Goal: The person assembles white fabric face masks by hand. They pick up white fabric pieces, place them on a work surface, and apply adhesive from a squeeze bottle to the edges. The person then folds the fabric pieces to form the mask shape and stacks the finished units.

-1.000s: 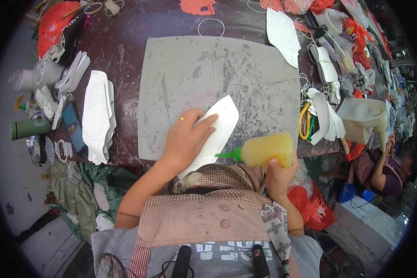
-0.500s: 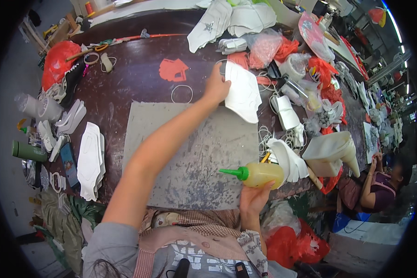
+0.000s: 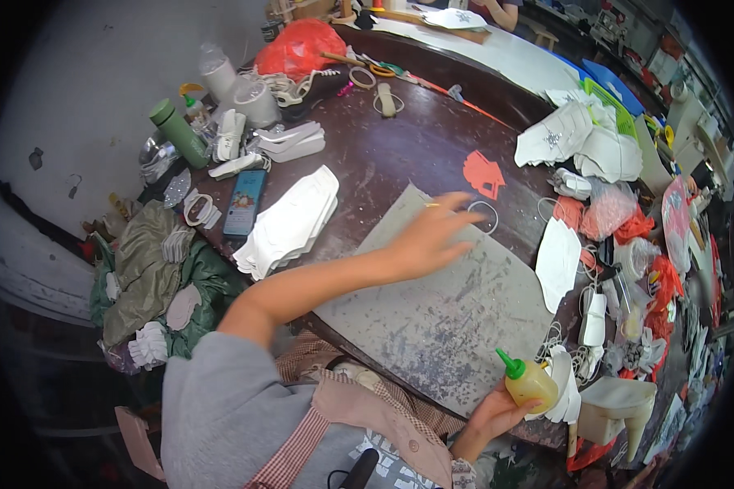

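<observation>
My left hand (image 3: 434, 238) is held over the grey work board (image 3: 432, 326), its fingers spread and nothing in them. My right hand (image 3: 497, 414) is wrapped round a squeeze bottle (image 3: 533, 386) of yellowish liquid, tilted with its green nozzle pointing up and left over the board. A white cut piece (image 3: 557, 262) lies at the board's right edge, apart from both hands. To the left of the board rests a stack of similar white pieces (image 3: 294, 220). Just beyond my left fingertips are a thin pale ring (image 3: 483, 217) and a red cut-out template (image 3: 484, 174).
A phone (image 3: 245, 202) with a lit screen and a green flask (image 3: 178, 133) stand at the left. More white pieces (image 3: 556, 134) are piled at the far right. A cream-coloured container (image 3: 616, 401) stands right of the bottle. Another person (image 3: 499, 11) sits beyond the table.
My left hand has let go of the white piece at the right and moved left over the board, fingers spreading. The view has turned left. My right hand still holds the bottle.
</observation>
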The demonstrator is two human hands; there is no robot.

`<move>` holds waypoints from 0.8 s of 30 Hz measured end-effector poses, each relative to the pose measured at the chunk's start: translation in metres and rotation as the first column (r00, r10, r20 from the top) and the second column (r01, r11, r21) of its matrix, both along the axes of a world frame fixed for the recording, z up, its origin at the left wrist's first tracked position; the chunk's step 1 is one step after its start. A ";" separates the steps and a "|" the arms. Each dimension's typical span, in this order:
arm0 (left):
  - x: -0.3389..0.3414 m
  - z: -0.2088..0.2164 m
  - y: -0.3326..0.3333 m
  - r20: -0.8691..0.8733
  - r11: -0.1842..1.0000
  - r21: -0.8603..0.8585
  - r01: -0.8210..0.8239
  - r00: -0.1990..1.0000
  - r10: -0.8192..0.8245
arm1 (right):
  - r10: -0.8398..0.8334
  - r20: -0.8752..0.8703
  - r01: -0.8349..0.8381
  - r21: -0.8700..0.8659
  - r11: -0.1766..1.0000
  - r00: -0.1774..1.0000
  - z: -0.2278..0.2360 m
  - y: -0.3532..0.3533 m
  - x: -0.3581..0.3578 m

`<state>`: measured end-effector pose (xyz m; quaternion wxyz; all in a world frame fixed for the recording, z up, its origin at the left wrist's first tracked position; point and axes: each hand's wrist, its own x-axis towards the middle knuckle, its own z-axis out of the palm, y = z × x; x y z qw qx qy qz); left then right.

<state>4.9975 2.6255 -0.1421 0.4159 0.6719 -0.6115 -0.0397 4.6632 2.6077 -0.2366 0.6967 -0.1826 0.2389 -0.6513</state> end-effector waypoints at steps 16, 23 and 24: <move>0.109 -0.060 0.180 0.378 0.602 0.015 -0.799 0.562 0.736 | -0.033 -0.133 0.030 -0.020 0.999 0.991 0.010 0.001 0.012; 0.096 -0.049 0.168 0.567 0.615 -0.252 -0.747 0.401 0.719 | -0.009 -0.061 0.009 0.008 1.000 0.998 0.006 0.001 0.009; 0.096 -0.045 0.167 0.503 0.664 -0.266 -0.699 0.487 0.714 | 0.002 -0.045 -0.002 -0.002 1.000 0.999 0.007 0.002 0.010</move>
